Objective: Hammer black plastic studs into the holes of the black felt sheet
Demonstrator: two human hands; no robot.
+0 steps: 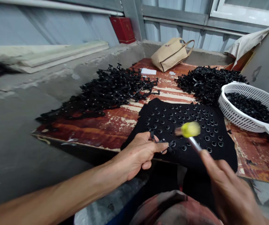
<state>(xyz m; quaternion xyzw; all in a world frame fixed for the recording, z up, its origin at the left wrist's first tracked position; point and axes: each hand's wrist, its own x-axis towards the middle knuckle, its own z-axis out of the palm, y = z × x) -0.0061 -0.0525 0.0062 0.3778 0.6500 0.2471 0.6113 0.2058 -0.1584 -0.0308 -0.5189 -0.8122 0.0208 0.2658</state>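
Note:
My left hand is closed on a small black plastic part at the near edge of a black cloth. Its fingers partly hide the part. My right hand grips the metal handle of a mallet, whose yellow head is smeared by motion above the cloth. The head is to the right of my left hand and apart from it. Many small round black caps stand spread over the cloth.
On the worn red table lie a heap of long black parts at left and another black heap at back right. A white basket holds small black pieces. A tan bag lies at the back, near a red box.

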